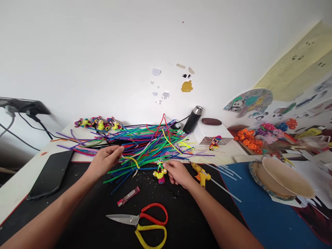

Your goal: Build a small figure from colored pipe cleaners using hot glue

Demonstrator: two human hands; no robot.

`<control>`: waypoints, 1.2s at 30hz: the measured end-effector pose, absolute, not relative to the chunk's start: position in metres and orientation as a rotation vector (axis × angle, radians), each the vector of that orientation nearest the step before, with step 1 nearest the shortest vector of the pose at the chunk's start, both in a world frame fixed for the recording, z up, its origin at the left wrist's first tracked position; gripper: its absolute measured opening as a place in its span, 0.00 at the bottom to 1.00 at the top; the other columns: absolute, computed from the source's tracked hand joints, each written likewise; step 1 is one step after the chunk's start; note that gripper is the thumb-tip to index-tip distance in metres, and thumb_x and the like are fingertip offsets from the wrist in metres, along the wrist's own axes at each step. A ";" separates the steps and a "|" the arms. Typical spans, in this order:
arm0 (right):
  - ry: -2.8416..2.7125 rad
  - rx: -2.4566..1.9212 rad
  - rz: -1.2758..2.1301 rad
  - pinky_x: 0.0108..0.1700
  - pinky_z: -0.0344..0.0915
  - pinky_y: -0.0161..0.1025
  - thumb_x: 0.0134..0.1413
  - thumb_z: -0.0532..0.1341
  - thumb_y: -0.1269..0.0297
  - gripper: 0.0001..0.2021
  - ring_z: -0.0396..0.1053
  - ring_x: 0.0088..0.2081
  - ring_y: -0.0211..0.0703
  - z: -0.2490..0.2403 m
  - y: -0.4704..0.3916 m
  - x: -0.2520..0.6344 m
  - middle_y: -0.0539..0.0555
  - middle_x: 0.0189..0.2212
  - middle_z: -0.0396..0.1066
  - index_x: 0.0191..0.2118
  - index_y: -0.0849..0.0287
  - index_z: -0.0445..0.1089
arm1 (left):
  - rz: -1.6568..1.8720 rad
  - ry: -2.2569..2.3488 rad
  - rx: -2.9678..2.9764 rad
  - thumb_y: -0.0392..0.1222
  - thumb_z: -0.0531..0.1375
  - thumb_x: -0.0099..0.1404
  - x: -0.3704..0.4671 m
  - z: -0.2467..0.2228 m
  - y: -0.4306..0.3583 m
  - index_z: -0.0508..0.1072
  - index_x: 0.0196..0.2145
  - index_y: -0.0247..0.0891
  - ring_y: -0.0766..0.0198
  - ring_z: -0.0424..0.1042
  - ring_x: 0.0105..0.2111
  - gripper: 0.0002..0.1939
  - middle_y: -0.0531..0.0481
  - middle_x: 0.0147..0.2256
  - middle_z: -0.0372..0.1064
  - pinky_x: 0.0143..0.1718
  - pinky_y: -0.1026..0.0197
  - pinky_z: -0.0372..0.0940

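My left hand pinches one end of a short yellow pipe cleaner, which curves down to the right. Between the thumb and fingers of my right hand is a small pipe-cleaner figure in yellow, green and magenta, with pale round tips. A gap separates the figure from the yellow strip. Behind both hands spreads a loose pile of coloured pipe cleaners. Scissors with one red and one yellow handle lie on the black mat, below a small red-ended clear case.
Right of my right hand lies a yellow glue gun, near several clear glue sticks. A phone rests at left. Finished-looking figures stand by the wall. A black flask, white box and bowl stand rightward.
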State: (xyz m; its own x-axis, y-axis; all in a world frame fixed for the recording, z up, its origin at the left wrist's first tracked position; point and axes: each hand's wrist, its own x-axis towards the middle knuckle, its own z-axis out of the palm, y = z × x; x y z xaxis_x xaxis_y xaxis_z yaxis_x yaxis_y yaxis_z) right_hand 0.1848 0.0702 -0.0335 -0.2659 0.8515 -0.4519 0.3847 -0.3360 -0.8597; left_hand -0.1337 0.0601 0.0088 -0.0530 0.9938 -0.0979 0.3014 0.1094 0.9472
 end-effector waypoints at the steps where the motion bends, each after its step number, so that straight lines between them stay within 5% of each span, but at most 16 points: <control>1: -1.512 -1.597 1.622 0.14 0.49 0.28 0.67 0.60 0.51 0.16 0.60 0.13 0.32 -0.034 0.070 0.185 0.38 0.15 0.59 0.32 0.56 0.64 | 0.986 1.550 1.364 0.73 0.59 0.63 -0.134 0.008 0.060 0.62 0.22 0.42 0.68 0.50 0.18 0.32 0.58 0.17 0.51 0.21 0.63 0.48; 4: -1.517 -1.579 1.598 0.14 0.50 0.28 0.66 0.61 0.49 0.17 0.61 0.13 0.32 -0.036 0.068 0.186 0.39 0.15 0.59 0.32 0.56 0.64 | 0.921 1.609 1.514 0.69 0.58 0.66 -0.131 0.006 0.059 0.71 0.27 0.41 0.64 0.58 0.20 0.28 0.56 0.19 0.61 0.23 0.62 0.53; 7: -1.515 -1.554 1.594 0.14 0.50 0.29 0.65 0.60 0.48 0.17 0.61 0.13 0.33 -0.037 0.066 0.189 0.39 0.15 0.59 0.32 0.56 0.64 | 0.943 1.630 1.682 0.64 0.60 0.64 -0.124 0.004 0.058 0.78 0.48 0.41 0.57 0.72 0.31 0.26 0.47 0.36 0.78 0.33 0.58 0.64; 9: -1.508 -1.541 1.586 0.14 0.50 0.29 0.64 0.60 0.47 0.17 0.61 0.14 0.33 -0.038 0.064 0.190 0.39 0.15 0.59 0.33 0.56 0.65 | 0.962 1.644 1.745 0.62 0.61 0.64 -0.120 0.004 0.058 0.75 0.57 0.41 0.52 0.76 0.39 0.30 0.44 0.46 0.80 0.40 0.56 0.67; 17: -1.456 -1.502 1.503 0.15 0.48 0.30 0.61 0.61 0.40 0.23 0.58 0.12 0.35 -0.041 0.057 0.187 0.39 0.12 0.59 0.41 0.59 0.73 | 0.778 1.547 1.811 0.63 0.58 0.68 -0.102 0.010 0.058 0.79 0.37 0.43 0.51 0.77 0.37 0.22 0.47 0.36 0.81 0.37 0.58 0.65; 24: -1.294 -1.393 1.437 0.15 0.47 0.32 0.59 0.61 0.38 0.23 0.55 0.11 0.35 -0.042 0.049 0.189 0.38 0.12 0.55 0.37 0.57 0.70 | 0.793 1.497 1.780 0.61 0.62 0.65 -0.076 0.001 0.072 0.80 0.35 0.43 0.53 0.76 0.35 0.19 0.47 0.36 0.82 0.35 0.59 0.65; 36: -1.328 -1.283 1.487 0.17 0.48 0.32 0.60 0.61 0.38 0.24 0.57 0.13 0.32 -0.047 0.047 0.193 0.44 0.20 0.63 0.36 0.58 0.72 | 0.922 1.510 1.640 0.64 0.69 0.56 -0.068 0.022 0.100 0.77 0.27 0.41 0.55 0.74 0.31 0.22 0.48 0.29 0.79 0.36 0.58 0.68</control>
State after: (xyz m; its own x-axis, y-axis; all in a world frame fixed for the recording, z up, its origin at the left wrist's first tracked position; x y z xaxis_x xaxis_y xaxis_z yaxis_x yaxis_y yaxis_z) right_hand 0.1931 0.0475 -0.0466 -0.2146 0.9575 -0.1928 0.0837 -0.1786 -0.9804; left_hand -0.0682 0.0998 0.0222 0.0614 0.9974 0.0365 0.4884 -0.0619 0.8704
